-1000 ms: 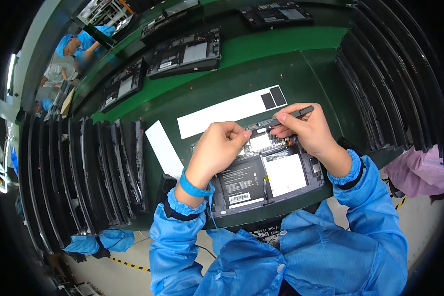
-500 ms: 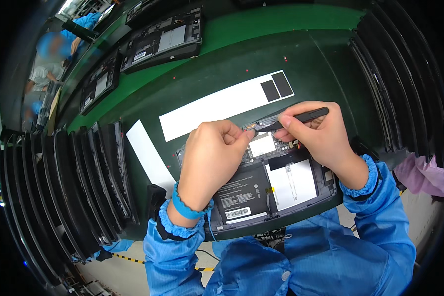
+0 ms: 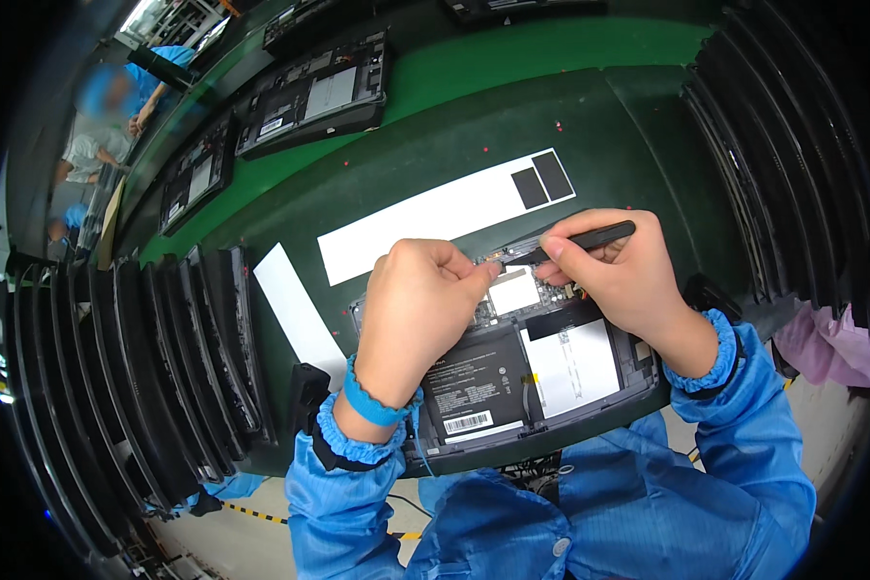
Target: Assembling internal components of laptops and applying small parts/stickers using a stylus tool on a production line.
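Observation:
An opened laptop base (image 3: 645, 382) lies in front of me, its circuit board (image 3: 514, 290) along the far side and a black battery (image 3: 474, 382) nearer to me. Black tweezers (image 3: 604, 235) are gripped in my right hand (image 3: 623, 266), their tips pointing left, low over the board. My left hand (image 3: 418, 309), with a blue wrist strap (image 3: 372, 411), is closed in a pinch at the board's far edge, beside the tweezer tips. Whatever the left fingertips hold is too small or hidden to make out. A white panel (image 3: 578, 362) sits right of the battery.
Beyond the laptop lies a white strip (image 3: 406, 237) with two black rectangles (image 3: 551, 176); another white strip (image 3: 298, 309) is at left. Stacked dark panels (image 3: 145, 377) stand left, more (image 3: 783, 164) right. Other opened laptop bases (image 3: 324, 92) sit on the green line; a co-worker (image 3: 106, 106) is far left.
The whole view has shifted slightly. The tweezer tips have come a little away from my left fingertips, and both hands stay over the board.

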`<state>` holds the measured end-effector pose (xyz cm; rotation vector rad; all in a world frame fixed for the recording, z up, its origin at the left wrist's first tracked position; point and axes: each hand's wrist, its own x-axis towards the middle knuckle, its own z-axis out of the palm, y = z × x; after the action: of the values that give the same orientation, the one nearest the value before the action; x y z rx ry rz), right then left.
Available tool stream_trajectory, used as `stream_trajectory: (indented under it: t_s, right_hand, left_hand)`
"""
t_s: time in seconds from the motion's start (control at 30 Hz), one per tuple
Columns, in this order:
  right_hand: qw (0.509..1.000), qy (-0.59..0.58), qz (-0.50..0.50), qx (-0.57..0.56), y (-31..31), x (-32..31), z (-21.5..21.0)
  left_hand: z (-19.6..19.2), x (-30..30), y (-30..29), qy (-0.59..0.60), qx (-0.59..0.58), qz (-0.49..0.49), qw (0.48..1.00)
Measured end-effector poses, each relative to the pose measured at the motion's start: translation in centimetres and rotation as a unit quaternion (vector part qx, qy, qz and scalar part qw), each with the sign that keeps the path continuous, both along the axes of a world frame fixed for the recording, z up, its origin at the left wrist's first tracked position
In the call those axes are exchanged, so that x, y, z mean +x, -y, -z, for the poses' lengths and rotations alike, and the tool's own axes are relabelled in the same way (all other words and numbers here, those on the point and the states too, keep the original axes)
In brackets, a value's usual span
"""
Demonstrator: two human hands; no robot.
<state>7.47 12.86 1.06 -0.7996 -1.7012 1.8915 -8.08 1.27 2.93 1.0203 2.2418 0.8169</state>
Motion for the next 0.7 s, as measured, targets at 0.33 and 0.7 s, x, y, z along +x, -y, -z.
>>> stream_trajectory:
  t_s: [0.33, 0.7]
  right_hand:
    - [0.999, -0.002, 0.006, 0.031, 0.5, -0.4, 0.4]
    - [0.997, -0.044, -0.047, 0.045, 1.1, 0.6, -1.3]
  left_hand:
    - [-1.0, -0.7, -0.2, -0.117, -0.111, 0.037, 0.986]
    - [0.3, 0.8, 19.0, -0.206, 0.181, -0.202, 0.94]
